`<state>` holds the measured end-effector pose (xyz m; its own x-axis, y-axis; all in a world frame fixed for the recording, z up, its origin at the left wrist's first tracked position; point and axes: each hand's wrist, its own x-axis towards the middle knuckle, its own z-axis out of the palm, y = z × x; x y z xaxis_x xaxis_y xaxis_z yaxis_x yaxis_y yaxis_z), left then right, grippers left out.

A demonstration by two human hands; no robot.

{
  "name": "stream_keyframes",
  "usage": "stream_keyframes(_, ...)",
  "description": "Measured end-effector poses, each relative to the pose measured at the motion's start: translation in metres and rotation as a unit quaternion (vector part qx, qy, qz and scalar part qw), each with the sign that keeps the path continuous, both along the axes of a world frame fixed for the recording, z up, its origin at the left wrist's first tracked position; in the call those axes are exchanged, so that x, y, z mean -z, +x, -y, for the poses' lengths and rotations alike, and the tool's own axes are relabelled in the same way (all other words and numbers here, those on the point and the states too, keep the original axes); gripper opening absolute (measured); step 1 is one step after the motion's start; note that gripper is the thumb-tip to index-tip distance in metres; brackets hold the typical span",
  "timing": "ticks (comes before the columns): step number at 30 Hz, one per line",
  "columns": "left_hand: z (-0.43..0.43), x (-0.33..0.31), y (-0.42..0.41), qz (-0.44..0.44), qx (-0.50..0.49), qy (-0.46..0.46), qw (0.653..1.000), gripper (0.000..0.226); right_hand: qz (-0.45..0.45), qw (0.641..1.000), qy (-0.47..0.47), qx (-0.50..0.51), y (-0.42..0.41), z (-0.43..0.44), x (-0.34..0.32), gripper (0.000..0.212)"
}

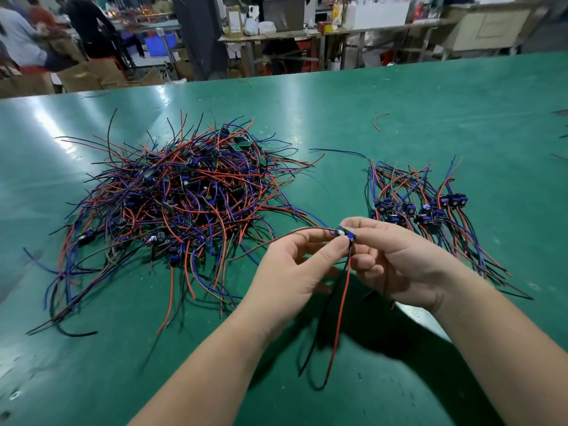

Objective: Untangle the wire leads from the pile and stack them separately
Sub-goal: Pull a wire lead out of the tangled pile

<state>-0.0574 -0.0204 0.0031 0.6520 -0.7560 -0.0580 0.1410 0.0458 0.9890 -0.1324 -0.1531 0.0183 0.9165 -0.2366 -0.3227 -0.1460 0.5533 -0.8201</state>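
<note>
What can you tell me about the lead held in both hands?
The lead is a small dark module with a blue part and a silvery round top, held above the green table, between the pile and the stack. The left hand and right hand pinch it at the fingertips. A red and a black wire hang from it toward the person; another thin reddish wire arcs left toward the pile.

The left arm [215, 364] and the right arm [507, 348] are bare as far as they show, and the left hand [289, 272] and right hand [399, 265] are bare too, with short nails.
</note>
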Motion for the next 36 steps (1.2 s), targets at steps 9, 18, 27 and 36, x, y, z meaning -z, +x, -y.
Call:
stream_keyframes(9,0.002,0.004,0.005,-0.066,-0.066,-0.04,0.995,0.019,-0.063,0.988,-0.125,-0.067,0.0,-0.003,0.007,0.015)
stream_keyframes(18,-0.004,0.0,0.007,-0.015,-0.007,0.028,0.999,0.03,-0.006,0.986,-0.158,-0.053,0.003,-0.003,0.009,0.041)
stream_keyframes(27,-0.004,0.003,0.007,0.013,0.015,0.059,0.998,0.034,-0.032,0.993,-0.111,-0.037,0.002,0.002,0.011,0.011)
stream_keyframes(36,-0.002,0.01,0.007,0.042,0.009,0.076,0.996,0.032,-0.036,0.986,-0.161,0.016,0.005,0.001,0.013,0.034)
